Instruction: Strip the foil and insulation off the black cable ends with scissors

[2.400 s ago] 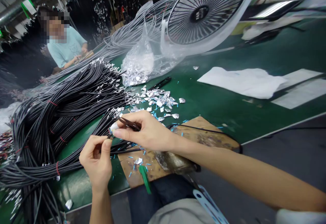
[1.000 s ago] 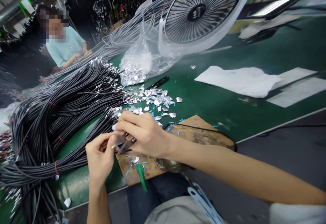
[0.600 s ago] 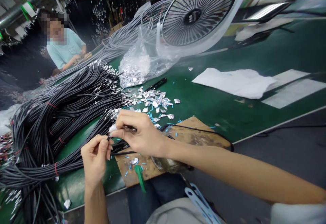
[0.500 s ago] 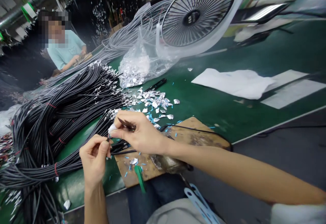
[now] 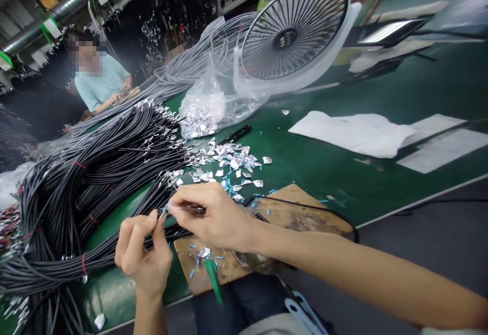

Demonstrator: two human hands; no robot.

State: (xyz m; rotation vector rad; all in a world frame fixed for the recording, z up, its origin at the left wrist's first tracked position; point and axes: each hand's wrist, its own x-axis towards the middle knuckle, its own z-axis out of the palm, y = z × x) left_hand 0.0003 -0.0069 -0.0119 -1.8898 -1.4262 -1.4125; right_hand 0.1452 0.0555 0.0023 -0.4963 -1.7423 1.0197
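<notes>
My left hand pinches the stripped end of a thin black cable between thumb and forefinger, with a bit of blue showing at its tip. Close against it, my right hand is closed around slim dark tweezers, its fingertips meeting the cable end. A large bundle of black cables with silvery ends lies to the left. Just beyond my hands are scattered foil scraps and small blue offcuts. Under my right forearm sits a worn wooden board.
A white fan stands at the back beside a clear plastic bag of foil scraps. A black-handled knife lies before the bag. White cloth rests on the right. A co-worker sits at the far left.
The tweezers have tilted from pointing up to nearly level. The whitish piece at my right fingertips is no longer seen there. My left hand has turned, its fingers raised more upright.
</notes>
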